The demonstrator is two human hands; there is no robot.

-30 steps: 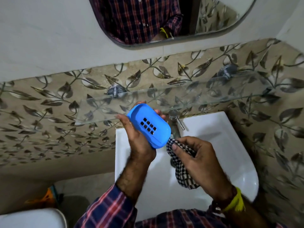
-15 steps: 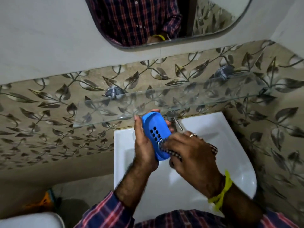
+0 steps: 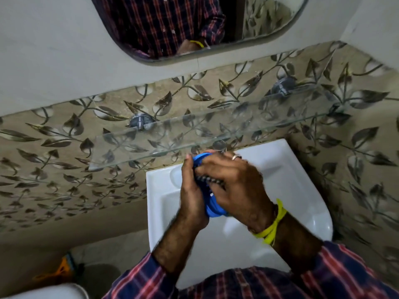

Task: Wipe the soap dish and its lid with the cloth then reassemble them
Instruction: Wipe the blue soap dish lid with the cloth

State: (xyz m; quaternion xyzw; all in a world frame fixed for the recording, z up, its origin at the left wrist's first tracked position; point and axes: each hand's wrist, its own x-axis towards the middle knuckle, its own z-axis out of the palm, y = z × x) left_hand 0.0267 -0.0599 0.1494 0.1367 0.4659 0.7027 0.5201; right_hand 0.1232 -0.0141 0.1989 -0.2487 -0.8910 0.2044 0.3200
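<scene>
A blue plastic soap dish part (image 3: 212, 207) with drain holes stands on edge over the sink, mostly hidden between my hands. My left hand (image 3: 192, 195) grips it from the left side. My right hand (image 3: 235, 188) presses a black-and-white checked cloth (image 3: 208, 179) flat against its face; only a small strip of cloth shows under the fingers. The other part of the soap dish is not in view.
A white wash basin (image 3: 291, 186) lies below my hands, its tap hidden behind them. A glass shelf (image 3: 172, 134) juts from the leaf-patterned tiles just above and behind. A mirror (image 3: 194, 29) hangs higher up. A white toilet edge (image 3: 43, 292) sits bottom left.
My right hand has moved up with the cloth from below the blue part onto its holed face, covering it. The part has turned more edge-on in my left hand.
</scene>
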